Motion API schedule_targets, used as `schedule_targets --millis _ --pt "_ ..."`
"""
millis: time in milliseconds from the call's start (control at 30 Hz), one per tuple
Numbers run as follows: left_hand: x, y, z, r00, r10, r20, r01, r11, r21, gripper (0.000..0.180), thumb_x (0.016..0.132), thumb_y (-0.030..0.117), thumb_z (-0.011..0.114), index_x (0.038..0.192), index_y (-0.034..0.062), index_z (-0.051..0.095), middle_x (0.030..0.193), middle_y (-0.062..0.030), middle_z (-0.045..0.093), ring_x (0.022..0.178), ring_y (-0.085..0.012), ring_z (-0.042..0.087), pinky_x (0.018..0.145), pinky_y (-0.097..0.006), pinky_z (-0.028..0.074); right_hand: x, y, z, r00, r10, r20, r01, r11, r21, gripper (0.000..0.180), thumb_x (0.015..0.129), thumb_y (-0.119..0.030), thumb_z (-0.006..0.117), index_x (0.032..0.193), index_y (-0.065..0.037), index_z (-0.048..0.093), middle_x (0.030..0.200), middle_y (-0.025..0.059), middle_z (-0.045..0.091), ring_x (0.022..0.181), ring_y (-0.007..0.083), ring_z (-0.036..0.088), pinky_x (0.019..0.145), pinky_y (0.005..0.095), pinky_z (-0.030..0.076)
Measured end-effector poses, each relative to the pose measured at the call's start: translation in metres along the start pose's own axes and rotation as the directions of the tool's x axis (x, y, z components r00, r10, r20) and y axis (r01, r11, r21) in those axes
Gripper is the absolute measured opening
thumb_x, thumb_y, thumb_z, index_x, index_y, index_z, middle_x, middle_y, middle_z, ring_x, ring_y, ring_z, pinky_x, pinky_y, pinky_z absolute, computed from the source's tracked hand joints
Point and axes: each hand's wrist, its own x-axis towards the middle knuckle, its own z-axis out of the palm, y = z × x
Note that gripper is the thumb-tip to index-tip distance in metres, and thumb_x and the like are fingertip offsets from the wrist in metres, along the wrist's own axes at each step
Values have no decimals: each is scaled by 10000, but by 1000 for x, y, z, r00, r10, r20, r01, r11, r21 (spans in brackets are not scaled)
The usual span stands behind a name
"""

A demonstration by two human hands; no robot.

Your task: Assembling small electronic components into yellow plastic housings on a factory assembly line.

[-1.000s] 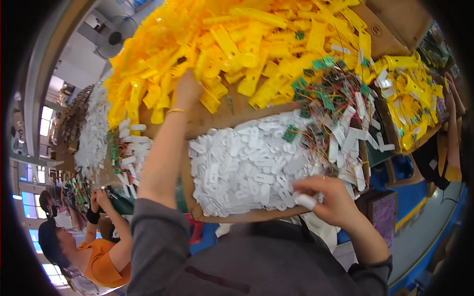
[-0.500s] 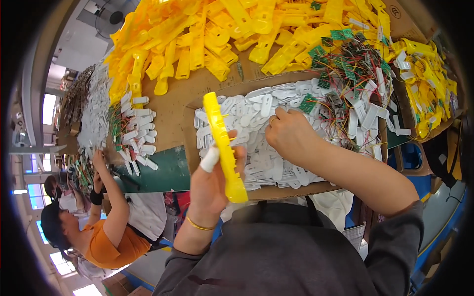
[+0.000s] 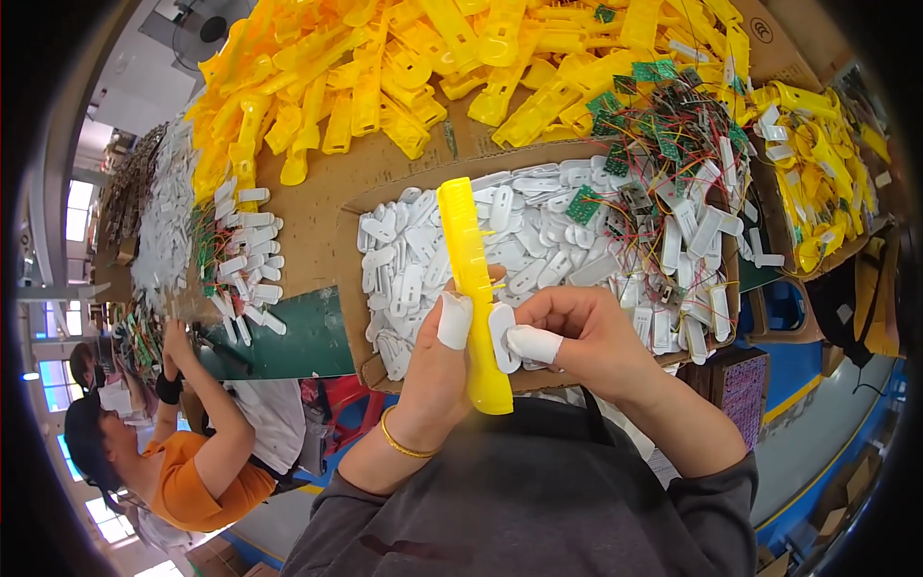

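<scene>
My left hand [image 3: 437,370] grips a long yellow plastic housing [image 3: 471,279] upright over the near edge of a cardboard tray [image 3: 351,279]. My right hand [image 3: 577,337] pinches a small white plastic piece [image 3: 502,337] against the housing's right side. White finger cots cover my left thumb tip and a right fingertip. A gold bangle sits on my left wrist. The tray holds a heap of white plastic pieces [image 3: 538,226] and, at its right, green circuit boards with coloured wires [image 3: 663,144].
A big pile of yellow housings [image 3: 404,67] lies beyond the tray. More yellow parts [image 3: 817,154] fill a box at the right. At the left, white pieces [image 3: 245,260] lie on cardboard, and a person in an orange shirt [image 3: 183,471] works there.
My left hand brought a yellow housing from the far pile down to the tray's near edge. My right hand picked up a white piece and now presses it against the housing.
</scene>
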Motion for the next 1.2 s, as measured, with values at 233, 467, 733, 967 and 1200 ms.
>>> schedule_targets --millis 233,467,733,967,1200 --pt "3 -13 -7 989 90 117 -111 974 196 430 933 301 450 1288 70 378 948 5 526 817 -63 499 718 -221 420 -3 4 0 999 -3 -38 3 1000 -7 87 811 -71 641 843 -1 603 753 20 629 642 54 577 556 207 467" --pt "-19 -2 -2 962 -99 255 -47 859 510 879 589 89 825 1307 60 320 919 3 484 788 -75 476 687 -231 420 -5 -47 -21 838 -106 535 545 185 -818 244 604 -49 623 838 -115 650 690 50 604 655 268 597 571 364 488" --pt "-16 2 -1 992 -49 114 22 974 225 708 630 -54 693 1253 12 364 748 20 475 660 -46 447 600 -183 368 52 -70 -73 773 -324 545 249 -635 -731 242 590 14 582 817 -62 618 928 80 583 935 234 530 752 324 463" --pt "-28 14 -1 924 376 -73 -351 907 232 757 644 -71 679 1291 34 301 984 -128 611 791 -129 590 659 -214 461 27 -43 -14 554 -711 432 719 148 -679 301 657 57 586 946 -24 607 927 96 598 780 265 598 670 318 487" --pt "-27 4 -8 883 469 -32 -417 812 408 728 685 -61 676 1286 0 271 1004 -155 617 867 -182 626 764 -275 498 10 1 9 702 -646 301 667 447 -596 427 670 47 614 1089 -30 594 861 102 605 702 232 583 626 302 473"
